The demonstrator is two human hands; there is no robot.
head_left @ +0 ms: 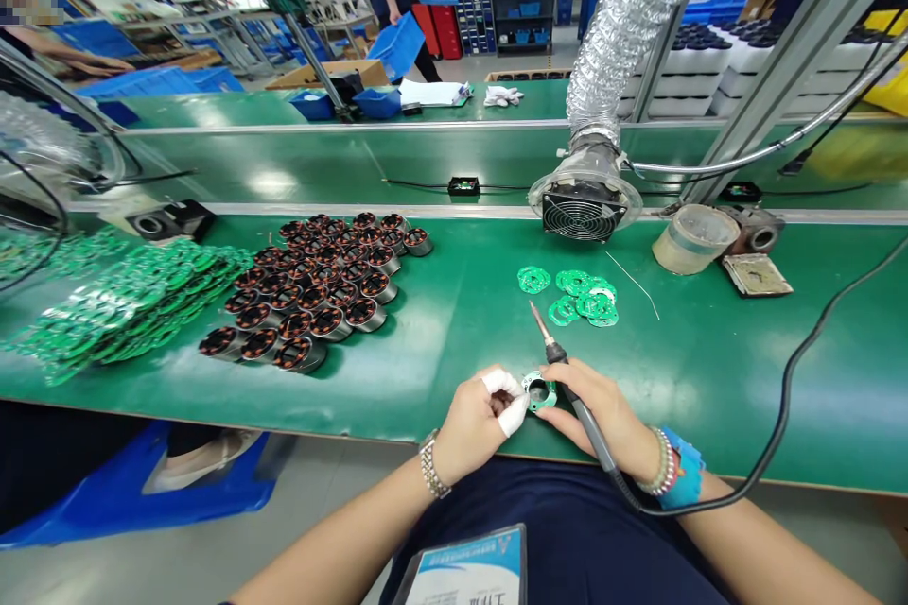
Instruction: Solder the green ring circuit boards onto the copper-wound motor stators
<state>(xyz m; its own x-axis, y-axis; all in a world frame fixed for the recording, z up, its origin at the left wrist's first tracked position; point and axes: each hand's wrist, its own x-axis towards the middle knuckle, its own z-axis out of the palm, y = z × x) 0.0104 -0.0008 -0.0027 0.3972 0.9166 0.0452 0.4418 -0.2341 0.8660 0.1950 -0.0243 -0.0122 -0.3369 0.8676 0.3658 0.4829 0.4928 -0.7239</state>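
Near the table's front edge, a small round part topped by a green ring-shaped circuit board [533, 400] is held between both hands. My left hand [483, 411], with white coverings on its thumb and forefinger, is closed in a pinch at the board's left edge. From the right, the thumb and fingertips of my right hand [614, 416] touch the same board. That hand also grips a soldering iron [588, 421], its tip pointing up and away over the table. Beyond the tip lie several loose ring-shaped circuit boards [576, 284] and a thin solder wire [635, 286].
Rows of copper-wound motor stators [327, 323] stand left of centre, beside stacked green circuit board panels [142, 302]. A fume fan [583, 211] hangs at the back under a foil duct [624, 19]. A translucent cup [693, 241] and sponge tray [758, 274] sit right. The iron's cable [784, 388] arcs rightward.
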